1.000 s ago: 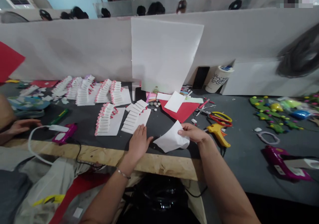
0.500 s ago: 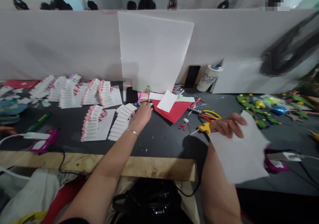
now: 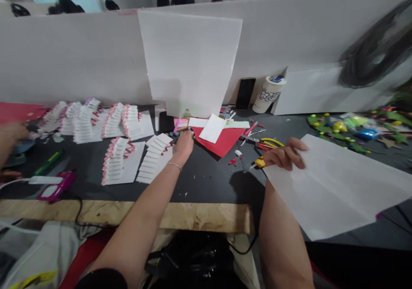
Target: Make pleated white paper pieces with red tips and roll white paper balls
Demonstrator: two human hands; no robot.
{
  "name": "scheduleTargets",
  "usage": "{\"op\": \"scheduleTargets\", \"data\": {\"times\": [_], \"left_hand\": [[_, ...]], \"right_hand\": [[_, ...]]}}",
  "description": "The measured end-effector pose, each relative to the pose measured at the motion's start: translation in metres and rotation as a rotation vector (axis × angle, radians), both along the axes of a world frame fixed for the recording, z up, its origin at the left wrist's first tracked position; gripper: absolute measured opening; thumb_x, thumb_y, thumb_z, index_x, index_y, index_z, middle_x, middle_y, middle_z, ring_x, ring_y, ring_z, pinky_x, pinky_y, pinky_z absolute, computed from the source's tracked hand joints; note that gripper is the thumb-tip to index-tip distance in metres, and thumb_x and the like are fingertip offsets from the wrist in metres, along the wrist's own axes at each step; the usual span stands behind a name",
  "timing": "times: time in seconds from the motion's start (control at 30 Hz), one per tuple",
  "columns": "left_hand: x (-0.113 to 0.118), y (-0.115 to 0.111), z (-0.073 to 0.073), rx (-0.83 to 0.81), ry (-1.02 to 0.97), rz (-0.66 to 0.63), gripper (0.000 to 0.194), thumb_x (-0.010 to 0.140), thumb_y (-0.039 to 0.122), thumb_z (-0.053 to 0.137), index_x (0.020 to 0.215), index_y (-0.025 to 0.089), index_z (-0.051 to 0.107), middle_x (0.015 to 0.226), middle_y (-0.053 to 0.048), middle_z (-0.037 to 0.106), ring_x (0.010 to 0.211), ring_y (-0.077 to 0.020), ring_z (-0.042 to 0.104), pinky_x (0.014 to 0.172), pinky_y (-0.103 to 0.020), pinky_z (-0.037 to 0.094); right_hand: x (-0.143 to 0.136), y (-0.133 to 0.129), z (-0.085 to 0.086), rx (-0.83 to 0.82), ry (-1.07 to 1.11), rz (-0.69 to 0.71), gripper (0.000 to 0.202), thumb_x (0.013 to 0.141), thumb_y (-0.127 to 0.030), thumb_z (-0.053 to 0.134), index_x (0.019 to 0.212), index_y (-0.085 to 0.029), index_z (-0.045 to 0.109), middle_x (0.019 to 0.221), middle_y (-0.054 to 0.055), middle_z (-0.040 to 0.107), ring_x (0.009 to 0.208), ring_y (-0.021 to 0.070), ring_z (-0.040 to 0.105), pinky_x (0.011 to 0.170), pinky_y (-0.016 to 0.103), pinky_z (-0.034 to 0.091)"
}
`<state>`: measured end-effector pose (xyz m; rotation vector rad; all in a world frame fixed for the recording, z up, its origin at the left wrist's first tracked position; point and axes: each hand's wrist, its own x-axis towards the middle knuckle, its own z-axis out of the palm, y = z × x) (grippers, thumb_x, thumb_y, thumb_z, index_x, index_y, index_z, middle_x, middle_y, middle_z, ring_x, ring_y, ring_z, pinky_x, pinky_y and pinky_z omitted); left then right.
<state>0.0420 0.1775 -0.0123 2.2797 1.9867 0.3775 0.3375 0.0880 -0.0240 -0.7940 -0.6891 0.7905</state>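
My left hand [image 3: 184, 145] reaches to the middle of the table with its fingers curled together beside the red paper [image 3: 222, 145]. What its fingertips hold, if anything, is hidden. Small dark and blue beads lie just left of the fingertips. In my right hand [image 3: 286, 154] is a white sheet of paper [image 3: 334, 186], gripped near its left corner and raised above the table's right side, with a faint crease across it. A small white card [image 3: 212, 128] rests on the red paper. Close by the right hand are yellow-and-red scissors [image 3: 268, 144] and a yellow piece [image 3: 260, 163].
Several white fanned-strip paper pieces with pink edges [image 3: 114, 162] cover the left. A purple device [image 3: 59, 186] sits near the wooden front edge [image 3: 206, 217]. Behind stand a white board [image 3: 193, 61], a phone [image 3: 245, 93] and a cup [image 3: 268, 95]. Another person's hand [image 3: 11, 141] is far left.
The white sheet in my right hand has swung out to the right and shows more of its face. My left hand stays nearly in place. At far left, another person's arm has come into view.
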Motion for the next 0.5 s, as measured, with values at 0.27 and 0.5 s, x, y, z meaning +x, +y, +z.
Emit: {"op": "scheduleTargets", "data": {"times": [0.27, 0.5], "left_hand": [[0.001, 0.002, -0.001, 0.009, -0.056, -0.016, 0.018, 0.092, 0.013, 0.054, 0.109, 0.013, 0.060, 0.116, -0.017, 0.065, 0.112, -0.0255, 0.060, 0.096, -0.037, 0.046], [0.006, 0.000, -0.002, 0.006, -0.096, -0.008, 0.020, 0.092, 0.014, 0.054, 0.110, 0.017, 0.060, 0.118, -0.014, 0.067, 0.112, -0.0264, 0.060, 0.089, -0.037, 0.049]], "right_hand": [[0.001, 0.030, -0.025, -0.134, -0.073, 0.224, 0.052, 0.065, -0.083, 0.047, 0.096, -0.044, 0.057, 0.045, -0.004, 0.052, 0.036, 0.0203, 0.036, 0.047, 0.036, 0.029], [-0.013, 0.021, -0.020, -0.171, -0.062, 0.425, 0.049, 0.064, -0.082, 0.054, 0.085, -0.038, 0.059, 0.044, -0.005, 0.047, 0.040, 0.0173, 0.042, 0.047, 0.033, 0.037]]}}
